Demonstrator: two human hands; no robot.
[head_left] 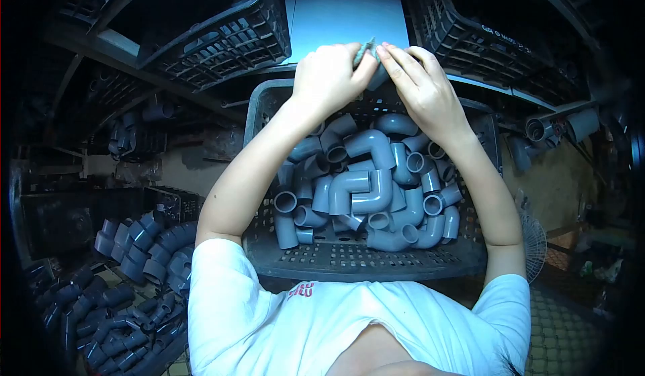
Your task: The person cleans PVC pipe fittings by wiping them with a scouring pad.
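Both of my hands are close together above the far edge of a black crate [363, 266]. My left hand [334, 74] has its fingers closed on a small greenish cloth [365, 52]. Against the cloth's right side, my right hand [420, 84] has its fingertips bent inward; what they hold is mostly hidden. Just under the hands a grey pipe fitting [378, 78] shows in part. Many grey elbow fittings [373, 191] lie heaped inside the crate, below my forearms.
A pale board [346, 13] lies beyond the hands. Black crates stand on racks at the upper left [215, 40] and upper right [484, 40]. More grey fittings [121, 309] are piled at the lower left. A fan guard [535, 245] is beside my right elbow.
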